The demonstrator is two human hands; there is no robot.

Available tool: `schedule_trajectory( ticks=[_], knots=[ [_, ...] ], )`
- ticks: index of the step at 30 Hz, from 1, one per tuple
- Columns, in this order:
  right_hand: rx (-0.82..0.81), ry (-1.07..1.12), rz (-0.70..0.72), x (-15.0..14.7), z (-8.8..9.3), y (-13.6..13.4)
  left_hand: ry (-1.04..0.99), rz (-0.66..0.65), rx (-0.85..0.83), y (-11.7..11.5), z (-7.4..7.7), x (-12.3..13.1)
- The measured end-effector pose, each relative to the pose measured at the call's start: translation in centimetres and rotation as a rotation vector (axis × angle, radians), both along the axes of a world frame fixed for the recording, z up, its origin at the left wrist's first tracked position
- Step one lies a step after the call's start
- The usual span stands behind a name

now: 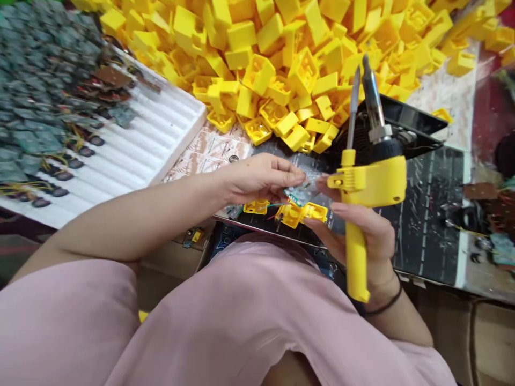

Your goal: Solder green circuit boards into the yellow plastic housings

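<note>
My left hand (267,174) is closed, its thumb and fingers pinching a small green circuit board (294,194). A thin wire runs close to the board. My right hand (376,233) is wrapped round a yellow soldering gun (376,182), whose metal tip and thin feed tube point up and away from me. One right fingertip reaches to a small open yellow housing (316,211); whether it presses on it I cannot tell. Another yellow housing (287,215) sits under the board, and a yellow piece (256,206) lies below my left wrist.
A large heap of yellow housings (257,75) covers the back. At left, a ridged white foam tray (156,128) bears many circuit boards (44,91) with wired round parts. Behind the gun stands a black device (418,120). More boards (502,246) lie at far right on the table.
</note>
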State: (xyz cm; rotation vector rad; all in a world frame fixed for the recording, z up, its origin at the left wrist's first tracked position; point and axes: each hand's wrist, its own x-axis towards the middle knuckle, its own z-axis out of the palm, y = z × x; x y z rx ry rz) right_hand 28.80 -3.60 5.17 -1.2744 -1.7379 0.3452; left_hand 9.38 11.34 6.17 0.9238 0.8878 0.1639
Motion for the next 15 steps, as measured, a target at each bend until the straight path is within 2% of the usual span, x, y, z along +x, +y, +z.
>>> schedule_trajectory(
  ticks=[2, 3, 4, 6, 10, 15],
  knots=[
    [0.079, -0.044, 0.017, 0.0, -0.3, 0.5, -0.081, -0.017, -0.247, -1.4, -0.5, 0.6],
    [0.122, -0.053, -0.001, 0.0, -0.4, 0.6, -0.114, -0.016, -0.33, -1.9, -0.7, 0.6],
    [0.15, -0.051, -0.03, 0.1, -0.6, 0.6, -0.135, 0.006, -0.345, -2.4, -0.8, 0.4],
    [0.17, -0.07, -0.09, 0.4, -1.0, 0.3, -0.155, 0.029, -0.271, -3.2, -1.0, -0.3],
    [0.193, -0.319, -0.136, 1.1, -1.4, -0.2, -0.157, 0.066, -0.045, -4.3, -0.4, -1.6],
    [0.295, -0.457, -0.156, 1.4, -1.4, 0.1, -0.161, 0.196, -0.096, -4.4, 0.4, -1.5]
  ],
)
